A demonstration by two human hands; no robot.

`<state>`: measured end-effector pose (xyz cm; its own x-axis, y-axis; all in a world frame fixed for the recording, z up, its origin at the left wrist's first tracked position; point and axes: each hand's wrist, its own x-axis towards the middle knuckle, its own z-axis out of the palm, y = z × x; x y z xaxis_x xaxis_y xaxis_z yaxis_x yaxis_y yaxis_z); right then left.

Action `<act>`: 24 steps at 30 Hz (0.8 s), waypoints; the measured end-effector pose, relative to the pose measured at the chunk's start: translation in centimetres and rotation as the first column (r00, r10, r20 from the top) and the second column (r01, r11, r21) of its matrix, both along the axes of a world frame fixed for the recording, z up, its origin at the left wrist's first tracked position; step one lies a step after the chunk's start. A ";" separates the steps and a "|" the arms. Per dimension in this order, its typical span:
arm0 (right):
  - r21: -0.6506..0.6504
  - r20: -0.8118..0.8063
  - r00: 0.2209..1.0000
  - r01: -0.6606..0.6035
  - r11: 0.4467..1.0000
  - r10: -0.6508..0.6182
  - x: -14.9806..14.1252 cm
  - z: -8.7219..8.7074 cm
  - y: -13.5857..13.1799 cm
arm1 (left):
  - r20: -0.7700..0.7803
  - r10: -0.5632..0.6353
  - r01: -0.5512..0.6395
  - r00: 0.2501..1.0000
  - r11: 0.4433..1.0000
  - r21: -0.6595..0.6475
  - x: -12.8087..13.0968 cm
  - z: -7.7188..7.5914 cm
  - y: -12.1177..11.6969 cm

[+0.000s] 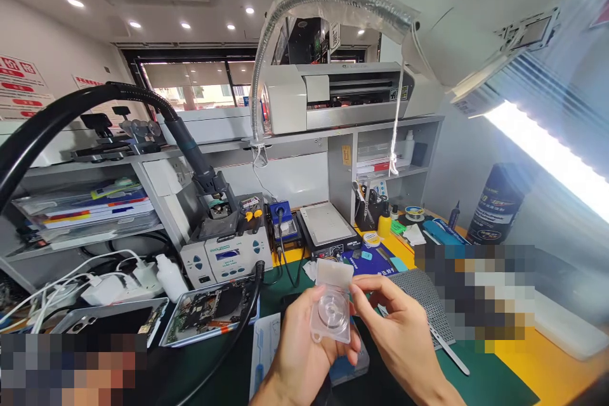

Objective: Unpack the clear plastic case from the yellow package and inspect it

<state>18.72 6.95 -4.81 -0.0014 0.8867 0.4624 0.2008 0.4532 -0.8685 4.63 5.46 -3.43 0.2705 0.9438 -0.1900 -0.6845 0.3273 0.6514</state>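
Observation:
In the lower middle, my left hand [304, 342] holds a small clear plastic case [318, 325] from below and the side. Its lid [335, 274] is tilted up, away from me. A round transparent spool [332, 309] sits inside; whether anything is wound on it is too fine to tell. My right hand [397, 323] has thumb and forefinger closed at the right edge of the case, near the lid. Below the hands, a bluish box [349, 368] lies on the green mat [485, 371], partly hidden by my left hand.
A control station [228, 257] stands at back left, its black hose [245, 320] crossing the mat. Open devices in trays [164, 336] lie left. A lit lamp [547, 146] hangs at upper right. Tweezers [450, 352] lie beside a grey mesh pad [423, 295].

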 end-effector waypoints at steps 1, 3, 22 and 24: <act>0.017 -0.004 1.000 0.000 1.000 0.000 0.0 -0.1 0.0 | 0.000 -0.004 0.004 1.000 1.000 -0.004 0.0 0.1 0.0; 0.047 -0.014 1.000 -0.001 0.999 0.002 0.1 -0.3 0.2 | -0.004 -0.006 0.006 1.000 1.000 -0.014 0.1 0.1 0.0; -0.094 -0.165 0.986 -0.031 0.995 0.015 -0.1 -1.6 -0.5 | -0.032 -0.002 0.003 0.999 1.000 0.021 0.0 -0.3 0.2; -0.150 -0.203 0.979 -0.043 0.988 0.012 -0.1 -1.4 -0.6 | -0.030 -0.012 0.013 0.999 0.999 0.039 0.0 -0.2 0.3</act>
